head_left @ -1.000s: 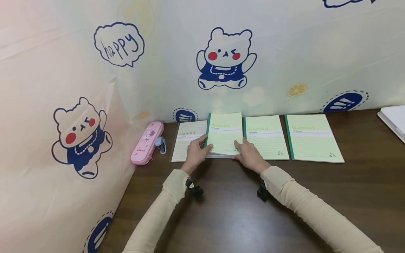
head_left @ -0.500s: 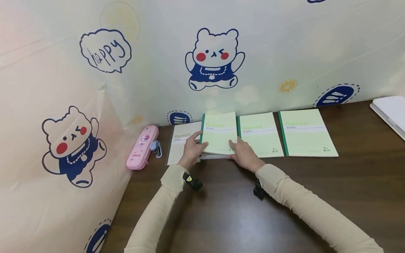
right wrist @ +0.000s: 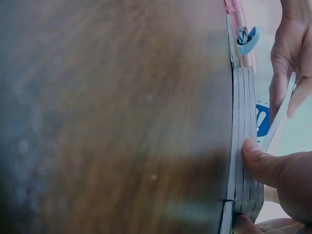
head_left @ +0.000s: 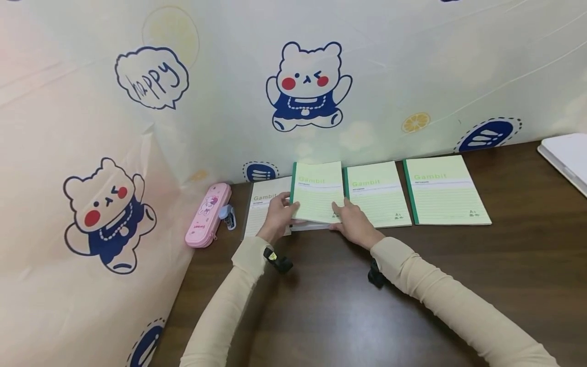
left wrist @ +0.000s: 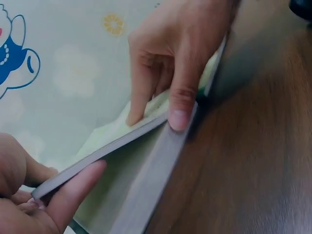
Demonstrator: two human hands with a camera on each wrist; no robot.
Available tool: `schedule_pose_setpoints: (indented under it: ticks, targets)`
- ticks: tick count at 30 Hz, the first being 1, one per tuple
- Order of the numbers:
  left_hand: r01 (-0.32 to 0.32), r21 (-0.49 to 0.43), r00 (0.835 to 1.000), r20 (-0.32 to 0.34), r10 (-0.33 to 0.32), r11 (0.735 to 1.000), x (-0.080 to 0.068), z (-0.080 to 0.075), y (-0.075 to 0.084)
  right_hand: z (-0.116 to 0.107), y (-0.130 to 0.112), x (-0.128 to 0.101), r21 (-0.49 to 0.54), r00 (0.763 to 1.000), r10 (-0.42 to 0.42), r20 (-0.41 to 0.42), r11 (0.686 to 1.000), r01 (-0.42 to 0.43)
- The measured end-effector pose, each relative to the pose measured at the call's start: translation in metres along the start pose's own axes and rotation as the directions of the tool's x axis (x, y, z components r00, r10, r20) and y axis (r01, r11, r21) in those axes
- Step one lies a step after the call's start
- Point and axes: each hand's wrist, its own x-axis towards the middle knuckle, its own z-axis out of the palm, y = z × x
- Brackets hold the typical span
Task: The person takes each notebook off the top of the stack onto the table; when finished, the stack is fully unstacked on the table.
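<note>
The left hand (head_left: 278, 216) pinches the left, green-bound side of a light green notebook (head_left: 316, 191). That side is raised at a slant; in the left wrist view the thumb (left wrist: 78, 195) lies under it. At the opposite front corner is the right hand (head_left: 355, 224), its thumb (right wrist: 258, 161) against the front edges of a stack of notebooks (right wrist: 241, 117) and its bent fingers at the corner. The raised notebook (right wrist: 280, 114) angles up from this stack toward the left hand. Part of a grey-bound notebook (head_left: 263, 204) shows beside the left hand.
Right of the stack lie two more green notebooks, a nearer one (head_left: 378, 196) and a farther one (head_left: 447, 191). A pink pencil case (head_left: 208, 214) and a small blue object (head_left: 228, 216) are at the left. A white object (head_left: 566, 158) sits far right, and a printed curtain (head_left: 390, 66) hangs behind.
The head view has shifted slightly. The left hand has moved a little and its fingers now show under the notebook's front edge, which it holds raised. The right hand stays at the corner.
</note>
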Motion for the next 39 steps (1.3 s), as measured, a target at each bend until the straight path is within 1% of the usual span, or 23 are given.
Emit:
schedule_pose_setpoints:
  ticks: [3, 5, 8, 9, 11, 13, 15, 17, 19, 21, 22, 24, 26, 28, 29, 30, 31, 32, 34, 36, 37, 38, 39]
  targets:
    - [-0.02, -0.033, 0.998, -0.052, 0.018, 0.999, -0.007, -0.013, 0.001, 0.007, -0.004, 0.0, -0.006, 1.0, -0.01, -0.002, 1.0, 0.01]
    - [-0.025, -0.056, 0.997, -0.078, 0.02, 0.998, -0.014, -0.027, 0.002, 0.01, -0.006, 0.0, -0.008, 1.0, -0.007, 0.012, 1.0, 0.007]
    - [-0.02, -0.091, 0.995, -0.096, 0.011, 0.996, -0.032, -0.051, 0.004, 0.011, -0.008, 0.001, -0.035, 0.999, 0.003, 0.038, 0.999, -0.001]
    - [-0.016, -0.114, 0.996, -0.092, 0.005, 0.993, -0.04, -0.059, 0.003, 0.011, -0.008, 0.001, -0.034, 0.999, 0.01, 0.048, 0.999, -0.008]
    - [-0.015, -0.159, 0.996, -0.085, 0.002, 0.987, -0.06, -0.075, 0.0, 0.008, -0.007, 0.0, -0.039, 0.998, 0.021, 0.062, 0.999, -0.019]
    - [-0.013, -0.179, 0.996, -0.091, -0.003, 0.984, -0.085, -0.088, -0.007, 0.004, -0.006, 0.0, -0.047, 0.997, 0.029, 0.067, 0.999, -0.026]
    - [-0.002, -0.185, 0.994, -0.104, -0.017, 0.983, -0.113, -0.098, -0.018, 0.0, -0.003, -0.001, -0.056, 0.998, 0.031, 0.062, 0.998, -0.028]
    - [0.011, -0.156, 0.991, -0.128, -0.031, 0.988, -0.139, -0.102, -0.029, -0.004, 0.001, -0.001, -0.07, 0.998, 0.026, 0.055, 0.997, -0.023]
    - [0.028, -0.134, 0.99, -0.136, -0.046, 0.991, -0.162, -0.103, -0.042, -0.009, 0.006, -0.002, -0.089, 0.999, 0.016, 0.034, 0.996, -0.013]
    - [0.032, -0.12, 0.991, -0.127, -0.047, 0.992, -0.179, -0.1, -0.053, -0.012, 0.011, -0.003, -0.115, 1.0, 0.002, 0.011, 0.993, 0.0]
    - [0.029, -0.12, 0.992, -0.12, -0.044, 0.992, -0.184, -0.099, -0.059, -0.014, 0.013, -0.004, -0.123, 1.0, -0.006, -0.001, 0.992, 0.006]
    - [0.021, -0.119, 0.994, -0.105, -0.033, 0.993, -0.191, -0.097, -0.069, -0.016, 0.017, -0.005, -0.14, 0.999, -0.018, -0.027, 0.99, 0.014]
    - [0.007, -0.107, 0.994, -0.106, -0.018, 0.994, -0.193, -0.096, -0.077, -0.016, 0.019, -0.006, -0.148, 0.999, -0.028, -0.037, 0.989, 0.022]
    - [-0.003, -0.042, 0.992, -0.128, -0.003, 0.999, -0.194, -0.097, -0.084, -0.014, 0.019, -0.006, -0.14, 0.999, -0.033, -0.035, 0.99, 0.027]
    - [0.0, 0.006, 0.99, -0.144, 0.001, 1.0, -0.194, -0.098, -0.087, -0.012, 0.018, -0.006, -0.136, 0.999, -0.035, -0.029, 0.99, 0.031]
    - [0.005, 0.078, 0.987, -0.161, 0.007, 0.997, -0.195, -0.099, -0.09, -0.01, 0.017, -0.005, -0.132, 0.999, -0.036, -0.021, 0.991, 0.033]
    - [0.012, 0.165, 0.984, -0.179, 0.018, 0.986, -0.197, -0.1, -0.092, -0.008, 0.015, -0.004, -0.126, 0.999, -0.038, -0.013, 0.991, 0.036]
    - [0.023, 0.261, 0.979, -0.2, 0.031, 0.965, -0.199, -0.101, -0.093, -0.006, 0.013, -0.003, -0.123, 0.999, -0.039, -0.004, 0.992, 0.039]
    - [0.05, 0.443, 0.969, -0.237, 0.063, 0.895, -0.203, -0.104, -0.096, -0.003, 0.009, -0.001, -0.117, 0.999, -0.042, 0.012, 0.992, 0.043]
    - [0.069, 0.585, 0.96, -0.26, 0.106, 0.808, -0.207, -0.107, -0.098, 0.0, 0.005, 0.001, -0.118, 0.999, -0.043, 0.019, 0.992, 0.045]
    - [0.073, 0.63, 0.956, -0.266, 0.126, 0.773, -0.209, -0.107, -0.099, 0.001, 0.004, 0.003, -0.117, 0.999, -0.044, 0.02, 0.992, 0.046]
    - [0.075, 0.664, 0.951, -0.271, 0.146, 0.744, -0.211, -0.108, -0.1, 0.002, 0.002, 0.004, -0.119, 0.999, -0.048, 0.019, 0.992, 0.05]
    - [0.072, 0.689, 0.948, -0.271, 0.164, 0.721, -0.213, -0.109, -0.101, 0.003, 0.001, 0.005, -0.118, 0.998, -0.052, 0.02, 0.992, 0.054]
